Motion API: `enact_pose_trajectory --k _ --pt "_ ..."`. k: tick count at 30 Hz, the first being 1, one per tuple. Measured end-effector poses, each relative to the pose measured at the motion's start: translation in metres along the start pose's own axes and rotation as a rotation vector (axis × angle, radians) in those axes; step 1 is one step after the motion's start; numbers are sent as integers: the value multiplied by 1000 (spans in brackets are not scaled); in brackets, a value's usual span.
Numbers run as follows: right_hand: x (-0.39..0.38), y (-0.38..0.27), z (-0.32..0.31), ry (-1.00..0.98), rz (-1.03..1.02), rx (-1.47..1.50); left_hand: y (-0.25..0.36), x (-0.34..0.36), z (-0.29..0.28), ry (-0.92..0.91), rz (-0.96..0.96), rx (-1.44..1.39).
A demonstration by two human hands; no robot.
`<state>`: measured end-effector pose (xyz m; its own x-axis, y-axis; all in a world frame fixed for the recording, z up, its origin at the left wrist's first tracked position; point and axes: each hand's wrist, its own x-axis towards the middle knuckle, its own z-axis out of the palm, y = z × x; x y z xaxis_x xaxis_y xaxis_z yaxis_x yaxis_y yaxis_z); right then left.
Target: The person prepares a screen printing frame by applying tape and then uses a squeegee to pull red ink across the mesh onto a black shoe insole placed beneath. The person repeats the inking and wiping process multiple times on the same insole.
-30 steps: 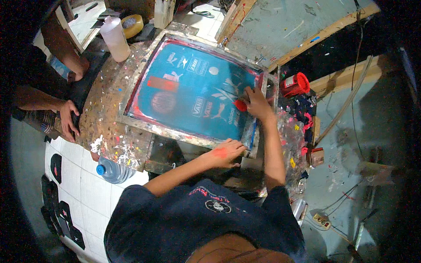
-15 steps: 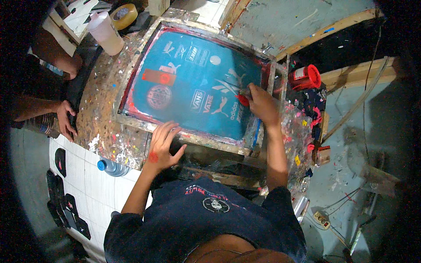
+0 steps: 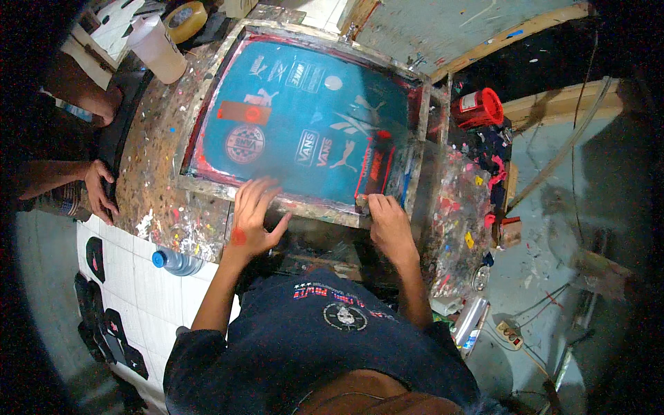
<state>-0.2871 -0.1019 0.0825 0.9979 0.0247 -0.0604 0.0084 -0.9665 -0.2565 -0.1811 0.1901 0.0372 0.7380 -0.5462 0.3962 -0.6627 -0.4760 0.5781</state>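
A wooden-framed silkscreen (image 3: 283,155) with teal mesh and several pale designs lies before me. My left hand (image 3: 254,216) is open at the frame's near edge, its fingers apart and a little blurred. My right hand (image 3: 391,227) is closed on a small squeegee (image 3: 362,202) at the mesh's near right edge. Most of that tool is hidden by my fingers. From it a fresh red ink strip (image 3: 375,169) runs away over the right-hand designs, with a red blob at its far end. An older reddish-brown ink patch (image 3: 243,111) marks the mesh's left side.
A red ink tub (image 3: 482,107) lies tipped at the right. Far left on the paint-spotted table (image 3: 149,152) stand a cloudy plastic jug (image 3: 158,52) and a tape roll (image 3: 187,23). Another person's hand (image 3: 100,190) rests at the left edge. A blue-capped bottle (image 3: 176,261) is below.
My right hand has pulled the squeegee toward me, from mid-screen to the near edge, leaving a red strip. My left hand stays at the frame.
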Motion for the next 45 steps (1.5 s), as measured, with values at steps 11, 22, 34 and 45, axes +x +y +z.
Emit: enact_pose_trajectory --k 11,22,34,45 --pt "106 85 -17 139 -81 92 4 -7 3 28 -34 15" --pt "-20 -7 10 44 -19 -41 -4 -9 11 -69 42 106" --pt "-29 -57 -63 370 45 -172 25 35 -35 84 161 204" --pt "59 -3 -227 489 -179 -228 125 108 147 -81 804 -4"
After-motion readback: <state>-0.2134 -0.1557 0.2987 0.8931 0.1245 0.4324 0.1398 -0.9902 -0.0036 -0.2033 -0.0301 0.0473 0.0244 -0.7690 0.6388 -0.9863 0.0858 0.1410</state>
